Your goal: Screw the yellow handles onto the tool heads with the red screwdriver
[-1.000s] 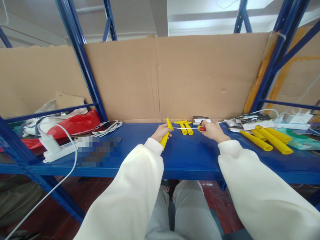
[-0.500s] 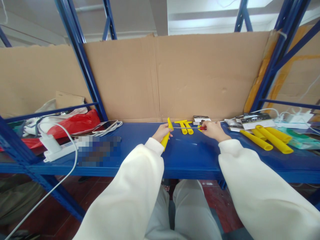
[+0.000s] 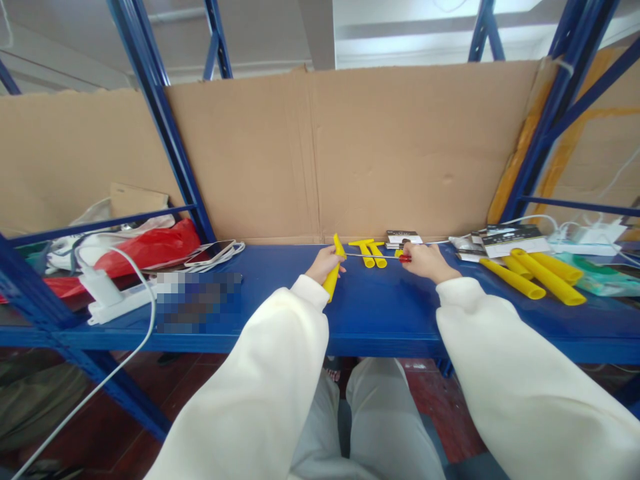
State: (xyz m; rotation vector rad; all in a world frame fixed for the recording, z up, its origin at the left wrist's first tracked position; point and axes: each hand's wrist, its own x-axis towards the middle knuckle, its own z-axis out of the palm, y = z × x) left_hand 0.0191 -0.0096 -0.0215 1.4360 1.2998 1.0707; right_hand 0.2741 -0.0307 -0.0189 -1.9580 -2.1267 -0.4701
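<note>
My left hand [image 3: 323, 265] is closed around a yellow plastic handle [image 3: 332, 283], held tilted above the blue shelf top. In my right hand [image 3: 425, 261] is the red grip of a screwdriver [image 3: 370, 255], fingers wrapped round it. Its long thin metal shaft runs left, level, to the upper part of the yellow handle; the tip is hidden there. Behind the shaft lie two T-shaped yellow pieces [image 3: 373, 253]. Another small yellow piece [image 3: 399, 253] shows partly beside my right hand.
Several yellow tubes [image 3: 550, 277] lie at the right, by black-and-white packets [image 3: 515, 241] and a green-white pack [image 3: 605, 275]. To the left are a white power strip [image 3: 120, 303], a red bag [image 3: 155, 250] and coiled white cable [image 3: 225, 255]. A cardboard panel [image 3: 400, 153] stands behind.
Both hands keep almost the same place and hold. The red screwdriver grip shows slightly differently at my right fingers, which have shifted a little.
</note>
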